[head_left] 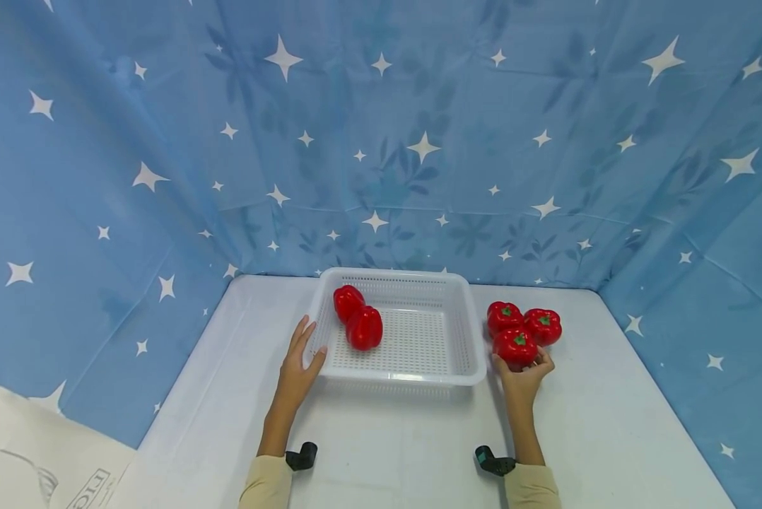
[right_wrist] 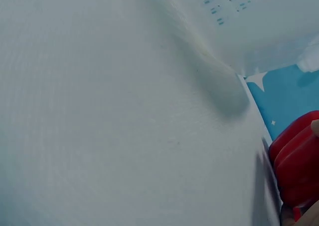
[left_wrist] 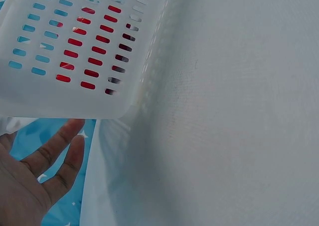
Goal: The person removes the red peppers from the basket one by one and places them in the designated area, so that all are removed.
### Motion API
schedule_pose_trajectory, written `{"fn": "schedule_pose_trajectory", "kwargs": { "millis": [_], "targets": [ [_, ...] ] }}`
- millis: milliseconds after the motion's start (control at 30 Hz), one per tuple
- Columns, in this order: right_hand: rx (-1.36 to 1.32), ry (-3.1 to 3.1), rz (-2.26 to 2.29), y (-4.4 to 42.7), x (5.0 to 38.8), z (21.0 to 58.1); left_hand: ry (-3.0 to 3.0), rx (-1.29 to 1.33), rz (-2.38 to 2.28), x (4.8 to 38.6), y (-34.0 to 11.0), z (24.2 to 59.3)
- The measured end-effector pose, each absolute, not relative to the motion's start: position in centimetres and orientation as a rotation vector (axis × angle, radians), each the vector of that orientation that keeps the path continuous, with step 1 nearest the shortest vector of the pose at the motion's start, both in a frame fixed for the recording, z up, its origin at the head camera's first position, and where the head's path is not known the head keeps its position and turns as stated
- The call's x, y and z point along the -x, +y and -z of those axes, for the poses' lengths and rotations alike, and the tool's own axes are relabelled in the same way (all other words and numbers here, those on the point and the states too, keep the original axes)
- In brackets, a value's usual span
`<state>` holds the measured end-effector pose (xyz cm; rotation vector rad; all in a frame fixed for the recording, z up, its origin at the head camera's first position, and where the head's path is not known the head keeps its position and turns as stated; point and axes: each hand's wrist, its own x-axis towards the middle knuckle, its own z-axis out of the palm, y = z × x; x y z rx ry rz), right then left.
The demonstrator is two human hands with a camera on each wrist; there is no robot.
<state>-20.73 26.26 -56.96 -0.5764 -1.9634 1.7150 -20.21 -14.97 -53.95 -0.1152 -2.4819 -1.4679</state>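
Note:
A white perforated plastic basket stands near the back of the table. Inside it, at the left, two red bell peppers lie against each other. My left hand is at the basket's front left corner, fingers spread and fairly straight; in the left wrist view the hand shows beside the basket wall. To the right of the basket, my right hand grips the front red bell pepper, thumb on one side and fingers on the other. That pepper is partly cut off in the right wrist view.
Two more red bell peppers, one at the back left and one at the right, sit close behind the gripped one. A white cloth covers the table. Blue star-patterned curtains rise behind and at both sides.

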Motion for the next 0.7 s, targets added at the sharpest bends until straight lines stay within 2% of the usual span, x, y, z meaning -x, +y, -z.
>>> {"fn": "schedule_pose_trajectory", "kwargs": {
  "millis": [700],
  "targets": [
    [0.549,-1.953,-1.664,25.91,20.42,57.56,-2.480,0.103,1.464,20.07,-14.82,53.89]
  ]
}}
